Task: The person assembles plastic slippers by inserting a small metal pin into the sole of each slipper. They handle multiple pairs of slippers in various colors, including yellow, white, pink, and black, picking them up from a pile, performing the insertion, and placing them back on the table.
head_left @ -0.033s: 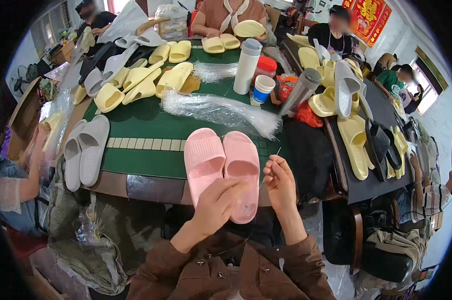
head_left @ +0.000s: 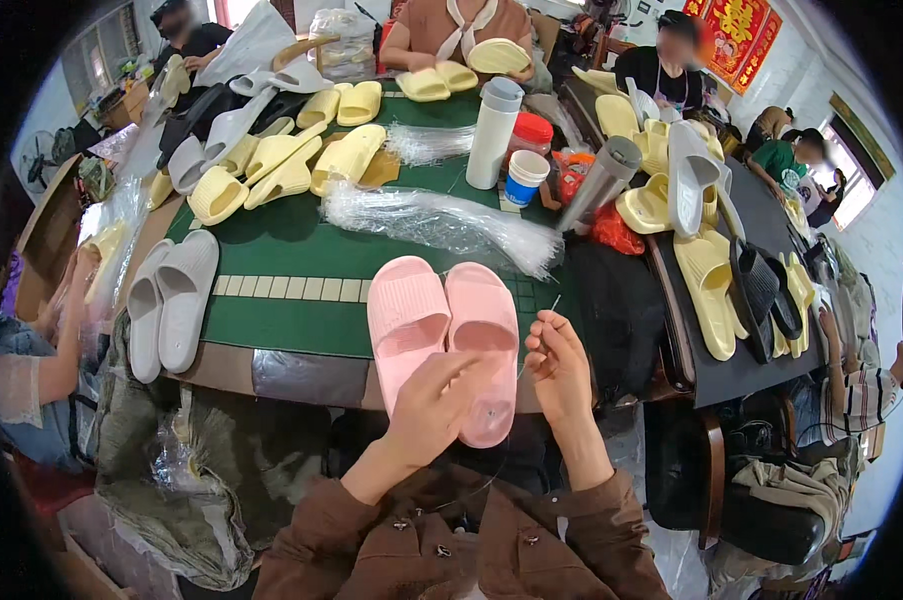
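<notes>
A pair of pink slide slippers rests at the table's near edge: the left slipper [head_left: 409,292] and the right slipper [head_left: 484,300] lie side by side, toes away from me. My left hand [head_left: 427,405] is over their heel halves, fingers stretched across toward the right slipper, their tips slightly blurred; it covers part of both footbeds. To the right of the pair, my right hand [head_left: 560,362] is raised, thumb and fingers pinched on a thin needle [head_left: 556,302] that points upward. A fine thread [head_left: 487,483] loops below the slippers in front of my jacket.
Grey slippers [head_left: 187,290] stand at left. Clear plastic strips [head_left: 442,222] lie beyond the pink pair. Bottles, a cup [head_left: 525,178] and yellow slippers [head_left: 272,165] crowd the back. A side table [head_left: 752,370] at right bears more slippers. Co-workers sit around.
My left fingers have shifted slightly over the slippers; my right hand has barely moved. Across the table, a person's hand has shifted a yellow slipper pair a little.
</notes>
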Motion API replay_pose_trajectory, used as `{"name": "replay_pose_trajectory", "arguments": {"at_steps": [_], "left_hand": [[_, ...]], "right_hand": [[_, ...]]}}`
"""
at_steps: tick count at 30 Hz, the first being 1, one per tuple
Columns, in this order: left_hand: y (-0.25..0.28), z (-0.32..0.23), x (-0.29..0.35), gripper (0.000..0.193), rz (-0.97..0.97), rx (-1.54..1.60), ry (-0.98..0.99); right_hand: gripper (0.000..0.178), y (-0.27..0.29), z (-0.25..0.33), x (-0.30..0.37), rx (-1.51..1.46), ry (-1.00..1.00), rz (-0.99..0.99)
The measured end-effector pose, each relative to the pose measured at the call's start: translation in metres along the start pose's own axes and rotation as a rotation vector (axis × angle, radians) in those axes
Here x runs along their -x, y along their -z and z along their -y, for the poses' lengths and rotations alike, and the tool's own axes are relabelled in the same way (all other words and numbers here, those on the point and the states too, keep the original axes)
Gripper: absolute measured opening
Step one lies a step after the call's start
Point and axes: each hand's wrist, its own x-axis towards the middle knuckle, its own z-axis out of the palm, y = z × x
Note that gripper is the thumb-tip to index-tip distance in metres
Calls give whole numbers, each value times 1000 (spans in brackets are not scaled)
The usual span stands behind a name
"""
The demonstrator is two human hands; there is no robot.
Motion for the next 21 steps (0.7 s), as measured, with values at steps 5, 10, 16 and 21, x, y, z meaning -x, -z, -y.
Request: {"name": "replay_pose_trajectory", "arguments": {"at_steps": [5,10,16,21], "left_hand": [[-29,18,9,52,151,-11,84],[-38,32,13,41,206,-33,15],[-23,28,23,33,116,50,270],[4,24,4,34,-224,273,350]], "right_hand": [[15,-13,-4,-12,-53,38,5],[11,-4,-29,-31,65,172,-25],[9,7,-32,-33,113,160,-79],[8,23,-26,-26,78,169,-167]]}}
